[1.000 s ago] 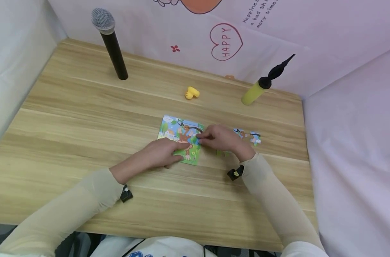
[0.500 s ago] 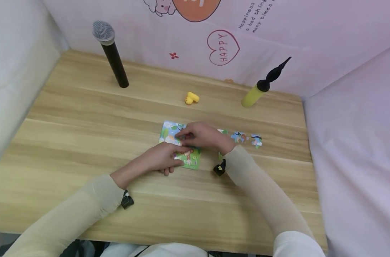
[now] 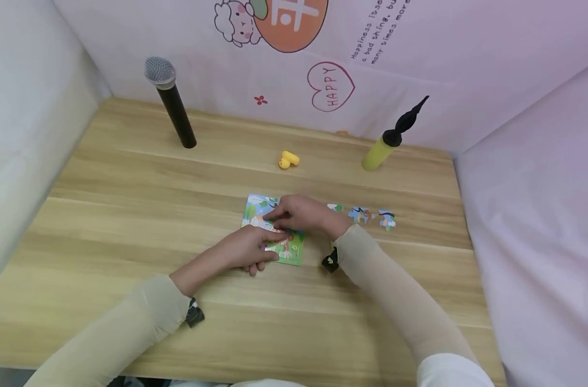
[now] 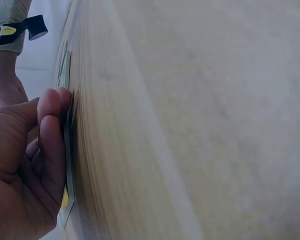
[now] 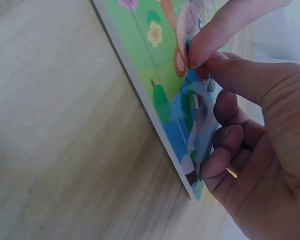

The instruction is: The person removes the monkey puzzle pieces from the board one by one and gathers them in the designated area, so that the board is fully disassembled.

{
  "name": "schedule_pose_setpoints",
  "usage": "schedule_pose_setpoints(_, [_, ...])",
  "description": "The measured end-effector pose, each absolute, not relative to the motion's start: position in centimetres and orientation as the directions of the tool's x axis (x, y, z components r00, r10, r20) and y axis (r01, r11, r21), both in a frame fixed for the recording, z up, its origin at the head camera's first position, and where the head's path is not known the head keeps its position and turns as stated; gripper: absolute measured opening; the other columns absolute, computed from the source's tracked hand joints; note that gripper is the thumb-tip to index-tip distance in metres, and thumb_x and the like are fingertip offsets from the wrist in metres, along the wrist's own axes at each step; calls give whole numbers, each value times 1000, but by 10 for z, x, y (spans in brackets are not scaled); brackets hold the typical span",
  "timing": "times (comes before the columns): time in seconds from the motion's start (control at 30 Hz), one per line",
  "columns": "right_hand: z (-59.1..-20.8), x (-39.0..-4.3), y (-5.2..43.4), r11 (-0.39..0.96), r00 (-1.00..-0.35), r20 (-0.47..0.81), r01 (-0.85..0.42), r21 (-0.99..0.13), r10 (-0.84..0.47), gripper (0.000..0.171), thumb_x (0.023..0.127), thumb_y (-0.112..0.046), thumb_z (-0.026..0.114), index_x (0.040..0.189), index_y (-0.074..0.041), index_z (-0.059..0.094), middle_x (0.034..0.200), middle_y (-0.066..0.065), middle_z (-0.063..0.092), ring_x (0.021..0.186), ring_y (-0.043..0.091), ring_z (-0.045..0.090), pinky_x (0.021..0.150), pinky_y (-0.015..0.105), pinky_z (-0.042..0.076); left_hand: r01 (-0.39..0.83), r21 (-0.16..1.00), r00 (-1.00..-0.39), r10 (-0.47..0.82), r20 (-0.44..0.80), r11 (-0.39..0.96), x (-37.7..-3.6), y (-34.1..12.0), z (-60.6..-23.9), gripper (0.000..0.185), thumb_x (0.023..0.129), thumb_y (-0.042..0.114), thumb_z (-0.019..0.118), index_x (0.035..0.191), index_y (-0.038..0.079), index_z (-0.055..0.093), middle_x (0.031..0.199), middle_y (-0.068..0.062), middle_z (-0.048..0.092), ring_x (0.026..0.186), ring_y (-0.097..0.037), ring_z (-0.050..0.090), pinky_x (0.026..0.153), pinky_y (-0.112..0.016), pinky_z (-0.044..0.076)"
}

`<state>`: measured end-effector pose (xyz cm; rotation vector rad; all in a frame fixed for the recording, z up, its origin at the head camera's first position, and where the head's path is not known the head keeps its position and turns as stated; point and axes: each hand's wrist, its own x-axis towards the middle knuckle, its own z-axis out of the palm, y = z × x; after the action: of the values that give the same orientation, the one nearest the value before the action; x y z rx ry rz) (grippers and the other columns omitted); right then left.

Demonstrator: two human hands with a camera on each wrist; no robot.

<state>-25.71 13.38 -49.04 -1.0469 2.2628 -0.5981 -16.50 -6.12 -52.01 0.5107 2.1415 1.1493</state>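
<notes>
A small jigsaw puzzle (image 3: 294,252) with a monkey picture lies flat in its tray on the table. My left hand (image 3: 241,247) holds the puzzle at its lower left, index finger and thumb on top; the left wrist view shows its other fingers curled beside the tray edge (image 4: 69,155). Over the puzzle's upper middle, my right hand (image 3: 306,213) has thumb and index fingertips down on a piece, which they mostly hide. In the right wrist view, the right thumb (image 5: 240,77) meets the picture close to another fingertip, and the remaining fingers curl above the blue part.
Loose jigsaw pieces (image 3: 359,215) lie right of the puzzle, partly behind the right wrist. Behind it sits a small yellow toy (image 3: 288,159). A microphone (image 3: 175,107) stands at the back left, a yellow and black hand pump (image 3: 378,156) at the back right.
My right hand has moved left from the puzzle's right edge to over its upper middle, then stayed there. The left hand keeps its place on the puzzle. The head view has tilted up.
</notes>
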Motion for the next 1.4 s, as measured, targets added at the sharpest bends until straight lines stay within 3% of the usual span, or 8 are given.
schedule_pose_setpoints(0.2, [-484, -254, 132, 580, -534, -278, -560, -592, -799, 21, 99, -9, 68, 117, -13, 78, 85, -2, 58, 70, 11, 49, 65, 24, 44, 64, 822, -722, 595, -353, 566, -158, -58, -518, 57, 99, 24, 71, 152, 27, 50, 56, -4, 62, 42, -17, 58, 47, -34, 52])
schedule_pose_setpoints(0.47, [-469, -249, 130, 578, -570, -240, -541, -611, -786, 8, 99, -9, 67, 98, -11, 75, 93, -2, 61, 75, 9, 60, 72, 25, 50, 147, 784, -731, 600, -325, 603, -153, -54, -512, 56, 100, 25, 68, 152, 26, 48, 55, -2, 60, 41, -15, 57, 47, -33, 52])
schedule_pose_setpoints(0.7, [-437, -246, 152, 530, -574, -166, -555, -641, -802, 10, 102, -10, 63, 98, -8, 72, 98, 0, 60, 84, 15, 56, 75, 29, 50, 199, 766, -732, 612, -299, 611, -149, -51, -508, 54, 101, 26, 68, 152, 26, 49, 55, 0, 59, 40, -14, 56, 46, -33, 51])
schedule_pose_setpoints(0.87, [-409, -244, 189, 580, -569, -192, -648, -494, -799, 16, 101, -9, 63, 86, -10, 68, 84, -2, 57, 74, 13, 51, 71, 31, 45, 202, 775, -742, 610, -277, 599, -144, -50, -510, 54, 100, 26, 68, 151, 25, 51, 55, 1, 59, 39, -13, 55, 45, -32, 51])
schedule_pose_setpoints(1.03, [-389, -231, 238, 768, -617, -475, -593, -244, -627, 37, 96, -2, 60, 63, -15, 47, 63, -5, 36, 58, 11, 33, 57, 29, 31, 206, 765, -745, 604, -282, 611, -141, -46, -511, 55, 100, 27, 68, 152, 26, 49, 54, 2, 59, 38, -13, 55, 46, -32, 51])
schedule_pose_setpoints(1.13, [-387, -222, 265, 829, -628, -595, -545, -124, -501, 34, 92, 2, 66, 67, -14, 52, 67, -6, 41, 62, 12, 37, 58, 29, 35, 196, 759, -746, 597, -295, 621, -140, -45, -512, 55, 101, 29, 67, 152, 28, 48, 54, 2, 59, 38, -13, 55, 48, -33, 51])
schedule_pose_setpoints(1.27, [-393, -214, 289, 848, -632, -628, -523, -87, -454, 20, 87, 3, 76, 79, -12, 65, 76, -5, 54, 70, 13, 47, 65, 31, 43, 179, 763, -745, 592, -307, 621, -140, -44, -512, 55, 101, 29, 67, 152, 30, 49, 54, 2, 59, 38, -12, 54, 47, -34, 51])
schedule_pose_setpoints(1.4, [-404, -212, 297, 838, -644, -587, -534, -112, -490, 24, 89, 2, 71, 74, -13, 62, 72, -4, 51, 67, 13, 44, 61, 29, 39, 166, 772, -750, 587, -305, 613, -139, -43, -511, 54, 100, 28, 68, 151, 30, 50, 54, 1, 59, 38, -11, 53, 46, -34, 51])
